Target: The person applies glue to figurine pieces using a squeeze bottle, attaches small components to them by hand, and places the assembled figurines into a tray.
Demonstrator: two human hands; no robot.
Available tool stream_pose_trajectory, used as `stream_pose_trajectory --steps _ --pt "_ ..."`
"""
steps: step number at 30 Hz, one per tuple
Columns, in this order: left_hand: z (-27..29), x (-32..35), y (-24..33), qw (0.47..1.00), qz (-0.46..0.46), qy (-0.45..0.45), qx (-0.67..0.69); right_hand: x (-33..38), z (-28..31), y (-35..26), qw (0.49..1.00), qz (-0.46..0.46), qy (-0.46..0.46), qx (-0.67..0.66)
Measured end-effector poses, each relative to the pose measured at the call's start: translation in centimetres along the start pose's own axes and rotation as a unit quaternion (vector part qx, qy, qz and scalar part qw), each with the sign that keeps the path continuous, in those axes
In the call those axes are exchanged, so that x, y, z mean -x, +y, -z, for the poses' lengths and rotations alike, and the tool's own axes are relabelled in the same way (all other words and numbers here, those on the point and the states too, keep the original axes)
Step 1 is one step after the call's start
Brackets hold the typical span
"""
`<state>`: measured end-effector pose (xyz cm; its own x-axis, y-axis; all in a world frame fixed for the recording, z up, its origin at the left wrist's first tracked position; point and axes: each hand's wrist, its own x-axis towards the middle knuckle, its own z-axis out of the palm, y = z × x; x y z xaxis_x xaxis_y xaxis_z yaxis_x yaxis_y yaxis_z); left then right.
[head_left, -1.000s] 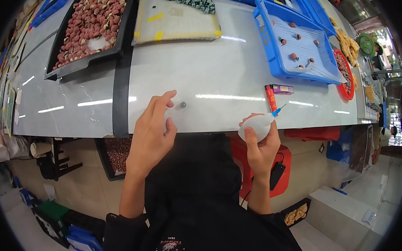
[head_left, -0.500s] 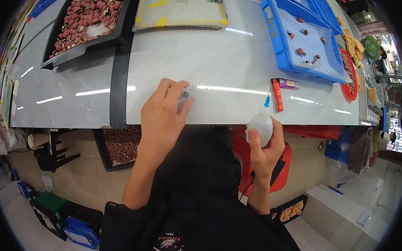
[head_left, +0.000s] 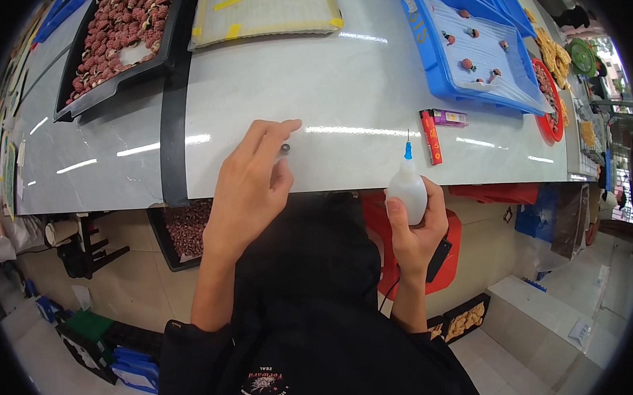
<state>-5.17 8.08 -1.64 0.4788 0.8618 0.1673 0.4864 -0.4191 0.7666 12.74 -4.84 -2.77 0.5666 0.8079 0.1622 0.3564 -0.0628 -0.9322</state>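
Note:
My left hand (head_left: 248,183) rests over the front of the white table (head_left: 339,89), its fingertips closed on a small dark bead-like piece (head_left: 284,149). My right hand (head_left: 415,228) grips a small white squeeze bottle (head_left: 406,185) upright at the table's front edge. The bottle has a blue cap and a thin needle tip pointing up. The two hands are apart, the bottle to the right of the small piece.
A red lighter (head_left: 431,136) and a purple one (head_left: 450,117) lie right of the bottle. A blue tray (head_left: 431,55) holding several small pieces stands behind them. A black tray of reddish nuts (head_left: 118,36) is at the back left, a yellow-taped mat (head_left: 264,14) beside it.
My left hand has closed its fingers down onto the small dark piece on the table. My right hand has turned the bottle from tilted to upright.

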Motion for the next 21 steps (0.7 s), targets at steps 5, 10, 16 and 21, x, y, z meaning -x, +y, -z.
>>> stream_pose_trajectory --steps 5,10,16,21 --pt "-0.1 0.5 0.0 0.999 0.024 0.032 -0.006 0.3 0.1 -0.2 1.000 0.000 -0.006 0.006" --pt "-0.1 0.7 0.0 0.998 0.046 0.042 0.033 0.4 0.4 -0.1 1.000 0.008 -0.012 0.001" --pt "0.9 1.6 -0.7 0.990 0.080 0.035 0.110 0.5 0.4 0.3 0.998 0.045 -0.024 -0.040" --pt "0.9 2.0 -0.6 0.980 0.127 0.075 0.132 0.7 0.2 0.8 0.995 0.073 -0.047 -0.040"
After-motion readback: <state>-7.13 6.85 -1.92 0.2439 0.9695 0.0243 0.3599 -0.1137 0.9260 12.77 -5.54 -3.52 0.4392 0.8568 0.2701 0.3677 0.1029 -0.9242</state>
